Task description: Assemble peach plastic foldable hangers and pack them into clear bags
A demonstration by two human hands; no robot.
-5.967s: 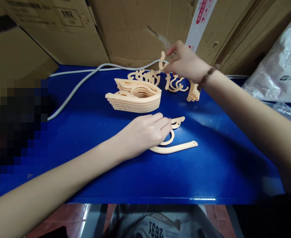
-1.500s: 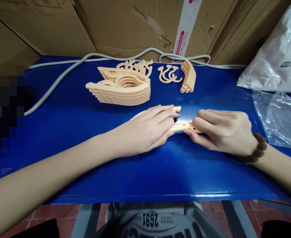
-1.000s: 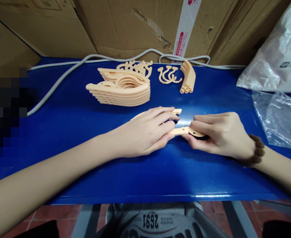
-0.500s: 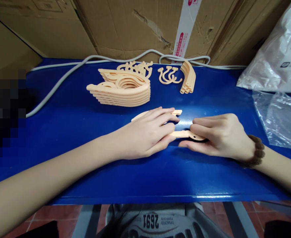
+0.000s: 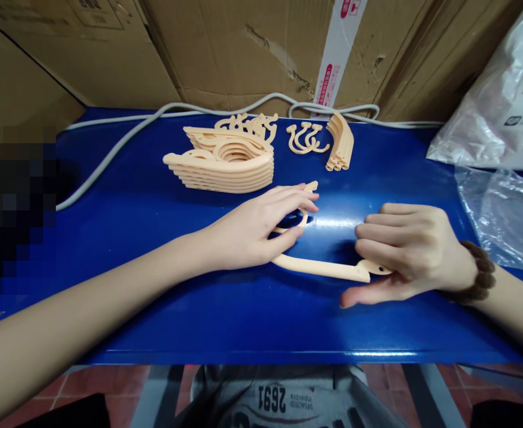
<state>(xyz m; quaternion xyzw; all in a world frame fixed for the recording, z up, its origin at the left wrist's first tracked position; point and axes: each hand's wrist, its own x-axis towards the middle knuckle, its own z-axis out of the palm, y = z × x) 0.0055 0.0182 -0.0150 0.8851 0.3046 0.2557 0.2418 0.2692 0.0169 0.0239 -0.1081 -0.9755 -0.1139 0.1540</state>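
Note:
A beige plastic folding hanger (image 5: 319, 267) extends between my hands above the blue table. My left hand (image 5: 274, 220) covers its left part, palm down, with fairly straight fingers over the hanger and the thumb beside its curved inner loop. The hanger's far tip pokes out past these fingers. My right hand (image 5: 404, 252) is closed on the right end, its fingers curled and its thumb sticking out below. A small hole shows near that end. What lies under my left palm is hidden.
Behind my left hand stands a stack of similar hangers (image 5: 221, 172). Farther back lie loose hooks (image 5: 306, 139) and a bundle of curved bars (image 5: 340, 145). A white cable (image 5: 119, 142) runs along the back before cardboard boxes (image 5: 226, 53). Plastic bags (image 5: 488, 119) lie at right.
My right hand has moved right and toward me with its end of the hanger. More of the front bar and the inner loop now show. My left fingers have straightened.

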